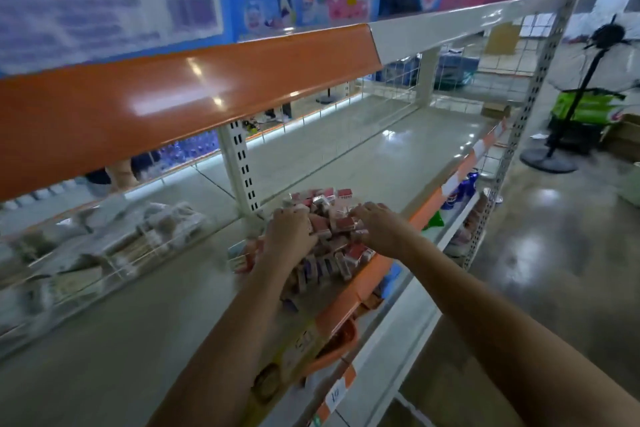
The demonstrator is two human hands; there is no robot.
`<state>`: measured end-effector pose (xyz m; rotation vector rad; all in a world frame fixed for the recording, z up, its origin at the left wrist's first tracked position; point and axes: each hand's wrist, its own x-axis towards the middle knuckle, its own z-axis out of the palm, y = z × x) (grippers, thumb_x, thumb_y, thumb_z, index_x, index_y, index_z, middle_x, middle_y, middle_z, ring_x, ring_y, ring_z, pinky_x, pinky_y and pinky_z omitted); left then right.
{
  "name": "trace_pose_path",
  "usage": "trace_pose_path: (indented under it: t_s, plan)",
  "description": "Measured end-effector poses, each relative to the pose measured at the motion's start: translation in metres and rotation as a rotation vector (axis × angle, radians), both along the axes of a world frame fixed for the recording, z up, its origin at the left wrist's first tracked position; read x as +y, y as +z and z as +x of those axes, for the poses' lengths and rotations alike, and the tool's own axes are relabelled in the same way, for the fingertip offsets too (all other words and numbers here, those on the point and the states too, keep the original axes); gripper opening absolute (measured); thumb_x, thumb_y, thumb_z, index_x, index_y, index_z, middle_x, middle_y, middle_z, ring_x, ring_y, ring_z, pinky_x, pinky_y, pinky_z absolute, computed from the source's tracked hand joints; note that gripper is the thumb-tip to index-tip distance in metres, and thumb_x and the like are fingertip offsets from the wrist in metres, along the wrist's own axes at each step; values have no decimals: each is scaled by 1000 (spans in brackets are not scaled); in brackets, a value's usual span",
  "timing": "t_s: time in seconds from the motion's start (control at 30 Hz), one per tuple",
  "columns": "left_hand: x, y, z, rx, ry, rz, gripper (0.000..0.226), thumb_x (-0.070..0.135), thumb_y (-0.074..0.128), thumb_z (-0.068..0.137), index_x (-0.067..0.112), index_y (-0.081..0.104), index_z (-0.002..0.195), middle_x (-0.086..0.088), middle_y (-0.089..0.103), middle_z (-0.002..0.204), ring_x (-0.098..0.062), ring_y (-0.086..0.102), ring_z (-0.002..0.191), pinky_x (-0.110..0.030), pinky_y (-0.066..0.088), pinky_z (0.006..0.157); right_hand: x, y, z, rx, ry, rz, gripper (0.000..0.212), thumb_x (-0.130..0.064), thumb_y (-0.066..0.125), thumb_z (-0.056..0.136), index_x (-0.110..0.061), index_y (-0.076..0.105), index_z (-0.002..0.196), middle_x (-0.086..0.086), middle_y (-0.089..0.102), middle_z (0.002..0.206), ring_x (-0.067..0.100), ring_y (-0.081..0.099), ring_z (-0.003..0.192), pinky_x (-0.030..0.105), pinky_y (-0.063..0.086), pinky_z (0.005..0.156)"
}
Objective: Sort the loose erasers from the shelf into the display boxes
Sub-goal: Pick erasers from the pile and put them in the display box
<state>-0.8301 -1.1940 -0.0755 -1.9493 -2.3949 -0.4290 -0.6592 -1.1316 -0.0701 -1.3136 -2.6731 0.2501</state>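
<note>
A heap of small red-and-white boxed erasers (332, 239) lies on the pale grey metal shelf (145, 329), near its orange front edge. The left hand (289, 230) rests on the heap's left side, fingers curled into the erasers. The right hand (375, 224) lies on its right side, fingers bent over them. Motion blur hides whether either actually grips any.
</note>
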Motion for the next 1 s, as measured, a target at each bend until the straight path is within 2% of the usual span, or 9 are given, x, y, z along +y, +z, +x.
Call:
trace_pose_path:
  t_s: [0.2,0.4,0.47,0.53,0.63,0.73,0.87,0.93,1.0]
  plan:
    - [23,-17,-4,29,106,-14,53,25,62,88,18,42,137,-6,53,129,-24,46,121,-35,38,101,54,-19,-14,-57,107,-65,38,-21,53,83,-10,54,119,11,53,115,27,46,112,36,42,87]
    - [32,-20,12,-27,274,47,47,26,61,85,17,49,130,-5,58,123,-23,51,115,-33,41,95,84,-29,-21,-70,308,-29,55,-25,58,84,-16,42,136,9,47,129,27,40,120,38,40,97]
    - [30,-19,18,-125,343,143,33,21,61,84,17,60,117,-1,65,102,-13,59,91,-18,42,76,92,-27,-18,-4,364,-52,45,-27,58,87,-17,49,130,6,50,126,25,45,117,36,43,96]
    - [25,-15,21,-209,413,217,22,20,61,85,18,66,107,7,65,88,0,50,68,-8,34,57,98,-22,-15,122,419,-86,29,-28,59,87,-16,59,113,3,55,115,19,52,105,31,46,88]
    - [14,-9,23,-419,493,322,18,22,63,87,19,70,104,5,71,88,-3,60,72,-9,43,63,102,-12,-9,295,524,-206,23,-33,59,88,-19,63,106,-5,59,101,10,56,87,23,48,77]
    - [-2,-1,27,-716,584,457,15,17,63,88,27,72,95,17,69,79,8,62,68,-4,43,58,98,-3,-10,405,616,-370,16,-30,56,90,-21,66,99,-4,64,84,10,60,71,20,50,64]
    - [-36,6,39,-1127,612,620,16,12,62,89,22,69,99,-1,72,91,-11,71,77,-20,54,62,77,-3,-22,493,711,-492,16,-25,49,94,-24,60,83,-7,59,65,5,58,55,15,46,49]
    - [-58,8,43,-1208,627,688,15,10,60,90,19,69,96,-3,73,86,-17,71,77,-22,54,60,62,-5,-33,517,746,-592,17,-23,48,95,-22,60,84,-5,59,64,4,57,54,14,45,49]
    - [-84,9,47,-1283,661,732,14,9,58,90,16,68,94,-3,74,81,-18,71,74,-21,54,58,43,-6,-44,517,792,-714,18,-21,47,96,-14,63,91,-1,62,70,11,60,59,21,48,55]
